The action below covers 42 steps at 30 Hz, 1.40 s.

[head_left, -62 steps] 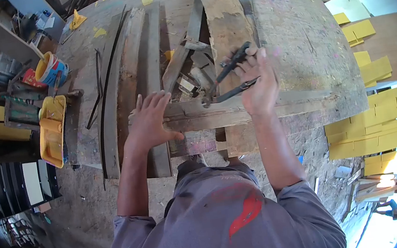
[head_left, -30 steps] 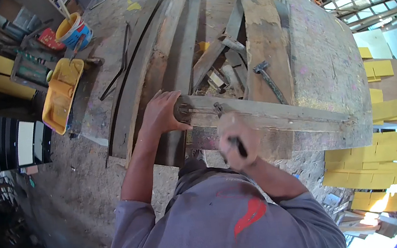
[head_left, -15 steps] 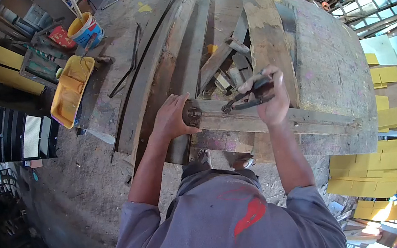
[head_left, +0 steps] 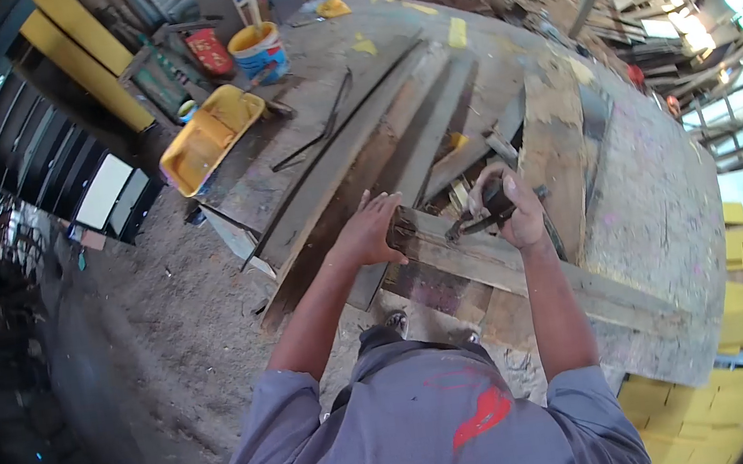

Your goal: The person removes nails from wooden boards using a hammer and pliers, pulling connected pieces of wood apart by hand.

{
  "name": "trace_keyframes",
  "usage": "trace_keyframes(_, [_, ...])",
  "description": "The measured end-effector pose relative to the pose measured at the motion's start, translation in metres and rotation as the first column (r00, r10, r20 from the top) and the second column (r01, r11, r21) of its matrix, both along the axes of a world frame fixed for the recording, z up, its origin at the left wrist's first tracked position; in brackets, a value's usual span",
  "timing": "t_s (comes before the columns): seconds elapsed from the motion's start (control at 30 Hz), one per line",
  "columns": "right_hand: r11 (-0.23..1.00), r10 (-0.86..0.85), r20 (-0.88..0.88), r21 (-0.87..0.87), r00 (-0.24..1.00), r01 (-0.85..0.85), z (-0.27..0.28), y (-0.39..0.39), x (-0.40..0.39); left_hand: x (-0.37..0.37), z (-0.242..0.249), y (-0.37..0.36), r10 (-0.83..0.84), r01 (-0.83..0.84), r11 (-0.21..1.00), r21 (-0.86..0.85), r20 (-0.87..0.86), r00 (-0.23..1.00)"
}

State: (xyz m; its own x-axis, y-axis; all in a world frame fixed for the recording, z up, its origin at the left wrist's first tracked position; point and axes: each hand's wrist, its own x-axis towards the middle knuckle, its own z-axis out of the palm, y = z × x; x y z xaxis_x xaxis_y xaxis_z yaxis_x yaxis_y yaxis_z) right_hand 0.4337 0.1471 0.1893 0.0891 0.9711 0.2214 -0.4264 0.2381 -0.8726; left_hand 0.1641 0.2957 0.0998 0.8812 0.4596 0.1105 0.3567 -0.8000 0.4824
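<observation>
A long weathered wooden plank [head_left: 505, 262] lies across the near edge of the worktable, slanting down to the right. My left hand [head_left: 369, 230] grips its left end, fingers on the far side and thumb on the near side. Dark metal pincers [head_left: 496, 205] are in my right hand [head_left: 517, 209], whose fingers wrap round the handles. The jaws of the pincers touch the plank's upper face, a short way right of my left hand. Whether a nail sits between the jaws is too small to tell.
More boards [head_left: 403, 108] lie lengthwise on the worktable [head_left: 656, 206], with a wide plank [head_left: 553, 140] to the right and wood offcuts between. Farther left are a yellow paint tray [head_left: 212, 140] and a paint bucket [head_left: 259, 56]. Yellow panels [head_left: 690, 411] lie at lower right.
My view has turned, so the table and boards appear rotated and shifted right. The pincers' handles are tilted differently, while their jaws stay at the plank. My left hand keeps its place on the plank's end.
</observation>
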Motion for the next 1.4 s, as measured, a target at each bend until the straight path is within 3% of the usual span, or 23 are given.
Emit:
trace_keyframes(0.03, [0.999,0.032,0.052,0.021,0.998,-0.033,0.0,-0.001,0.004,0.0,0.007,-0.006,0.024,-0.024,1.0,0.013,-0.037,0.999])
trace_keyframes(0.13, [0.989,0.113,0.128,0.077,0.985,-0.123,0.012,0.0,-0.002,0.009,0.032,-0.032,0.103,-0.106,0.994,0.036,0.08,0.991])
trace_keyframes(0.27, [0.964,0.247,0.228,0.039,0.942,-0.262,0.021,0.006,-0.004,0.048,0.047,-0.076,0.106,0.05,0.918,-0.394,0.363,0.926])
trace_keyframes(0.33, [0.95,0.303,0.225,0.01,0.926,-0.313,0.025,0.009,-0.009,0.074,0.054,-0.093,0.176,0.091,0.82,-0.564,0.401,0.899])
trace_keyframes(0.4, [0.935,0.352,0.212,-0.03,0.912,-0.354,0.025,0.009,-0.009,0.098,0.042,-0.094,0.272,0.028,0.789,-0.613,0.39,0.88])
trace_keyframes(0.53, [0.966,0.253,0.204,-0.1,0.946,-0.237,0.03,0.002,-0.014,0.12,0.006,-0.092,0.364,0.065,0.716,-0.695,0.451,0.815])
trace_keyframes(0.63, [0.963,0.242,0.261,-0.183,0.935,-0.198,0.017,0.002,-0.008,0.119,-0.013,-0.079,0.248,0.105,0.772,-0.627,0.449,0.858])
trace_keyframes(0.67, [0.973,0.216,0.308,-0.151,0.927,-0.177,0.014,0.002,-0.005,0.121,-0.024,-0.073,0.221,0.169,0.807,-0.566,0.554,0.803])
trace_keyframes(0.7, [0.98,0.189,0.351,-0.126,0.917,-0.154,0.012,0.007,-0.006,0.121,-0.021,-0.064,0.187,0.292,0.685,-0.668,0.548,0.815])
trace_keyframes(0.73, [0.986,0.16,0.335,-0.096,0.928,-0.135,0.009,0.01,-0.008,0.113,0.013,-0.069,0.184,0.34,0.702,-0.626,0.62,0.763])
trace_keyframes(0.77, [0.98,0.182,0.252,-0.129,0.95,-0.153,0.008,0.011,-0.008,0.112,0.012,-0.063,0.177,0.302,0.68,-0.668,0.55,0.817])
trace_keyframes(0.8, [0.994,0.069,0.264,-0.102,0.962,-0.043,0.012,0.009,-0.015,0.109,0.016,-0.061,0.213,0.282,0.609,-0.742,0.495,0.843])
trace_keyframes(0.83, [0.994,0.039,0.264,-0.107,0.964,-0.011,0.001,0.013,-0.009,0.113,0.021,-0.058,0.178,0.395,0.538,-0.745,0.558,0.81])
trace_keyframes(0.87, [0.995,0.014,0.266,-0.1,0.964,0.013,-0.01,0.018,-0.004,0.114,0.025,-0.057,0.174,0.388,0.541,-0.746,0.551,0.816])
trace_keyframes(1.07, [0.987,0.137,0.084,-0.096,0.987,-0.129,0.013,0.012,-0.013,0.104,0.052,-0.061,0.08,0.315,0.603,-0.733,0.448,0.89])
trace_keyframes(1.17, [0.99,0.125,0.109,-0.084,0.986,-0.116,0.013,0.013,-0.006,0.11,0.051,-0.06,0.057,0.304,0.655,-0.692,0.447,0.893])
trace_keyframes(1.27, [0.979,0.173,-0.032,-0.101,0.984,-0.175,0.01,0.013,0.0,0.115,0.045,-0.06,0.063,0.205,0.697,-0.687,0.344,0.937])
trace_keyframes(1.4, [0.976,0.171,-0.055,-0.126,0.984,-0.177,0.011,0.014,0.008,0.115,0.063,-0.066,0.115,0.088,0.764,-0.639,0.269,0.956])
